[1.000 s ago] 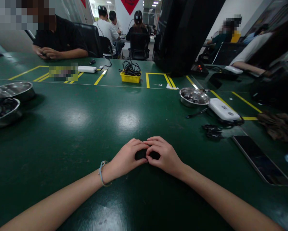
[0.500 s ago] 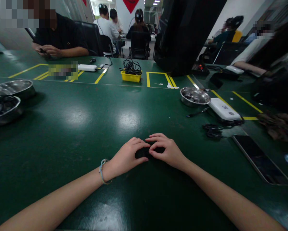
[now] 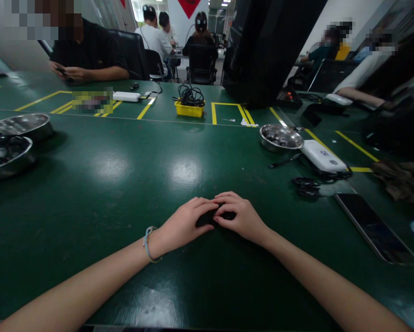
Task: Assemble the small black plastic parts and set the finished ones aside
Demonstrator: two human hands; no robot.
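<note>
My left hand (image 3: 188, 220), with a pale blue cord bracelet (image 3: 147, 243) at the wrist, rests low over the green table (image 3: 131, 198). Its fingers curve forward, and a gap separates them from the thumb. Opposite it, my right hand (image 3: 243, 216) curls its index finger round to the thumb, so the tips meet in a pinch. Anything between those tips is too small or dark to make out. The fingertips of both hands come together, touching or nearly so. Deep shadow fills the space under and between them.
Steel bowls (image 3: 9, 173) with black cables stand at left; another steel bowl (image 3: 281, 143) sits at right, near a white device (image 3: 322, 156), a black cable bundle (image 3: 307, 186) and a phone (image 3: 376, 228). A yellow bin (image 3: 189, 109) of cables lies ahead. Across the table sits a person (image 3: 89, 55).
My hands have hardly moved; the left fingertips reach slightly further right, toward the right hand. The view has shifted very slightly. The person across has raised their hands a little.
</note>
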